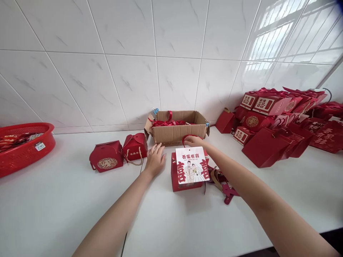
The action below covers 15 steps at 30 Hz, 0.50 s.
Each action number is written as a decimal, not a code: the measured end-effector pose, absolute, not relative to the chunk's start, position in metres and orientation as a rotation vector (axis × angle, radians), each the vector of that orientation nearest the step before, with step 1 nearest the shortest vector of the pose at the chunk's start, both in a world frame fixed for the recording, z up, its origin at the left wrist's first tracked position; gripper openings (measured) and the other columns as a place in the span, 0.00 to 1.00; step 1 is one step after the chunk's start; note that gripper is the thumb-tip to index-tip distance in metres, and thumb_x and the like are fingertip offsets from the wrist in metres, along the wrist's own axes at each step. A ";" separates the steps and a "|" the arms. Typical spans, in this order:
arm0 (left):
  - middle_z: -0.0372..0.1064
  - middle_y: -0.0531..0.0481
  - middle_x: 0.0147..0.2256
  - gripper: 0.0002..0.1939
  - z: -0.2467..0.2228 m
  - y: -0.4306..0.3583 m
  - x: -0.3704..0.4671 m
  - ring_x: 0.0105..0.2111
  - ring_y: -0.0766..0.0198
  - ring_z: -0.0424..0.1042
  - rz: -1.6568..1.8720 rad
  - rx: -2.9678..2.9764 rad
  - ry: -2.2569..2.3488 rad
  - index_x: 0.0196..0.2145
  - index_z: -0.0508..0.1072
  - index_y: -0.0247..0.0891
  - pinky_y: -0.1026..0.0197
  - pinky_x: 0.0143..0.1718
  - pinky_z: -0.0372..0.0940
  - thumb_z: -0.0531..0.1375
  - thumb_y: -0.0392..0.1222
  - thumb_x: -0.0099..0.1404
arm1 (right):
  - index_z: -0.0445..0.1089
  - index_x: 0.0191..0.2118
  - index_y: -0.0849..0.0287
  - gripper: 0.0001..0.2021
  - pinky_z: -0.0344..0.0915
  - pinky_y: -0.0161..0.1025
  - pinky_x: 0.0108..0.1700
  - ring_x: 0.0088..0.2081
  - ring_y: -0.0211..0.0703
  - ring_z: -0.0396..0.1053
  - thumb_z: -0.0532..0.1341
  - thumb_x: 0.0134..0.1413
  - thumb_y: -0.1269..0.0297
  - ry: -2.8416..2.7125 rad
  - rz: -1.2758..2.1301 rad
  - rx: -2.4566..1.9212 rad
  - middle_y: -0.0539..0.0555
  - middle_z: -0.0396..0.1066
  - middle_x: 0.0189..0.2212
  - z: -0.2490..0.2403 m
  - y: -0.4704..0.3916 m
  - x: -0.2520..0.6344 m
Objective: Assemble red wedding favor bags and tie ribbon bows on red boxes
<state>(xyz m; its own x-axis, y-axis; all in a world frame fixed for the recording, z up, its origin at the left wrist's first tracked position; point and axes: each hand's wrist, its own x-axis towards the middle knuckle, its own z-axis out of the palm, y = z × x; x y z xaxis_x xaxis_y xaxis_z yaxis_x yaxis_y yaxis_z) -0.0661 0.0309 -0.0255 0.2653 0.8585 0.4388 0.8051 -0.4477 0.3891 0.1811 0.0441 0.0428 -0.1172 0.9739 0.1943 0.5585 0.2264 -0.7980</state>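
A red gift box (pixel 174 180) stands on the table in front of me. A white card (pixel 192 166) printed with a bride and groom hangs over its front face. Behind it, my right hand (pixel 193 140) has its fingers curled on a dark red ribbon loop (pixel 183 140) at the box's top; the fingertips are partly hidden. My left hand (pixel 155 160) lies palm down on the table, fingers spread, between the gift box and a small red box with a rope handle (pixel 135 147). A cardboard box (pixel 178 134) holding red ribbons (pixel 168 123) sits just beyond both hands.
Another red box (pixel 107 157) with a gold emblem stands to the left. At the far left is a red plastic basket (pixel 44 142) of small packets. Loose ribbons and tags (pixel 227 191) lie under my right forearm. Many red gift boxes (pixel 264 105) are stacked at right.
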 end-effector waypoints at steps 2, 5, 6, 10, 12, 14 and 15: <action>0.61 0.40 0.58 0.20 -0.024 0.030 -0.066 0.62 0.47 0.52 1.084 2.269 1.485 0.50 0.69 0.37 0.39 0.62 0.43 0.50 0.43 0.63 | 0.68 0.26 0.59 0.13 0.62 0.39 0.35 0.31 0.42 0.67 0.59 0.53 0.54 -1.769 0.778 -1.434 0.54 0.71 0.28 0.048 0.026 0.193; 0.66 0.40 0.53 0.20 -0.018 0.028 -0.065 0.59 0.49 0.56 1.225 2.037 1.388 0.46 0.71 0.37 0.42 0.62 0.46 0.48 0.48 0.64 | 0.69 0.37 0.58 0.19 0.65 0.42 0.44 0.41 0.45 0.69 0.50 0.59 0.48 -1.610 0.802 -1.343 0.56 0.72 0.40 0.050 -0.011 0.211; 0.67 0.40 0.52 0.21 -0.015 0.026 -0.065 0.58 0.49 0.58 1.235 1.988 1.375 0.46 0.70 0.37 0.43 0.61 0.49 0.47 0.50 0.64 | 0.68 0.40 0.57 0.20 0.65 0.43 0.46 0.45 0.46 0.69 0.48 0.60 0.48 -1.515 0.840 -1.264 0.56 0.71 0.43 0.049 -0.025 0.216; 0.69 0.44 0.51 0.22 0.009 0.011 -0.064 0.53 0.52 0.66 1.162 1.907 1.166 0.47 0.70 0.38 0.48 0.53 0.62 0.45 0.45 0.61 | 0.67 0.46 0.53 0.17 0.63 0.46 0.54 0.56 0.49 0.64 0.53 0.57 0.51 -1.310 1.008 -0.853 0.56 0.66 0.53 0.040 -0.064 0.224; 0.68 0.44 0.53 0.24 0.024 -0.003 -0.063 0.54 0.52 0.66 1.102 1.875 0.916 0.49 0.69 0.38 0.49 0.51 0.64 0.46 0.40 0.56 | 0.64 0.52 0.49 0.19 0.62 0.47 0.56 0.60 0.49 0.58 0.57 0.52 0.56 -1.361 1.060 -0.696 0.54 0.62 0.57 0.036 -0.075 0.218; 0.66 0.45 0.55 0.29 0.036 -0.020 -0.060 0.56 0.53 0.64 1.068 1.844 0.710 0.52 0.66 0.40 0.50 0.51 0.65 0.48 0.36 0.50 | 0.60 0.56 0.46 0.26 0.62 0.47 0.57 0.62 0.49 0.56 0.60 0.49 0.61 -1.435 1.079 -0.635 0.52 0.59 0.59 0.033 -0.082 0.209; 0.65 0.46 0.56 0.32 0.041 -0.030 -0.057 0.56 0.53 0.64 1.056 1.844 0.655 0.54 0.63 0.42 0.51 0.51 0.65 0.50 0.34 0.49 | 0.57 0.57 0.45 0.28 0.63 0.47 0.56 0.61 0.49 0.57 0.61 0.49 0.63 -1.471 1.080 -0.639 0.52 0.59 0.60 0.032 -0.085 0.204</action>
<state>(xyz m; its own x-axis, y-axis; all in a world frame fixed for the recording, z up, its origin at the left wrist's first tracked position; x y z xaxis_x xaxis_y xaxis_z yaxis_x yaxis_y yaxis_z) -0.0573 -0.0297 0.0408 0.4983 0.7697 0.3990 0.0152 -0.4679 0.8836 0.2037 -0.0849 0.0316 -0.2070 0.8630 0.4609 -0.1818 0.4290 -0.8848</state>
